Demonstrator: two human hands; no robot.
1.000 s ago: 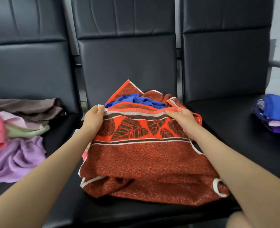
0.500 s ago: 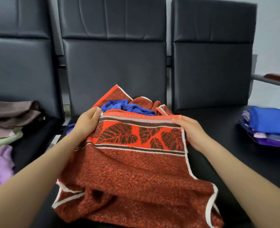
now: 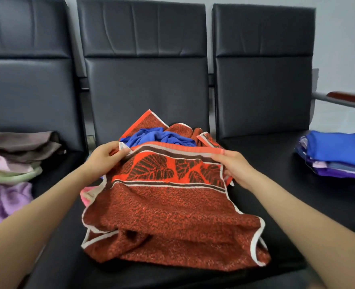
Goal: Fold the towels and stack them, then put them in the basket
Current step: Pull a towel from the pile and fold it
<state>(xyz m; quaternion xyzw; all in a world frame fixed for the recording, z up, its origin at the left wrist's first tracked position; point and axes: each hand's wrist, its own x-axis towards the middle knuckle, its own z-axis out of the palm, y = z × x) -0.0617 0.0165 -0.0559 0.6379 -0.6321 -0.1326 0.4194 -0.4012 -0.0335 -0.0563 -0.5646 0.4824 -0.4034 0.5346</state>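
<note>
A red-orange towel (image 3: pixel 168 213) with a leaf-pattern band and white edging lies rumpled on the middle black seat (image 3: pixel 130 274). My left hand (image 3: pixel 106 158) pinches the band's upper left corner. My right hand (image 3: pixel 234 166) pinches the upper right corner, and the top edge is stretched between them. A blue cloth (image 3: pixel 162 138) sits bunched behind that edge, partly wrapped by the towel's far side. A bit of pink cloth (image 3: pixel 85 198) shows under the towel's left edge. No basket is in view.
Unfolded towels in brown (image 3: pixel 20 142), pale green (image 3: pixel 11 176) and lilac (image 3: pixel 3 203) are heaped on the left seat. A folded stack topped by a blue towel (image 3: pixel 339 153) lies on the right seat, below a wooden armrest (image 3: pixel 349 99). Seat backs rise behind.
Both hands have spread apart along the towel's top edge and pulled it taut. The towel's lower part has spread toward me over the seat.
</note>
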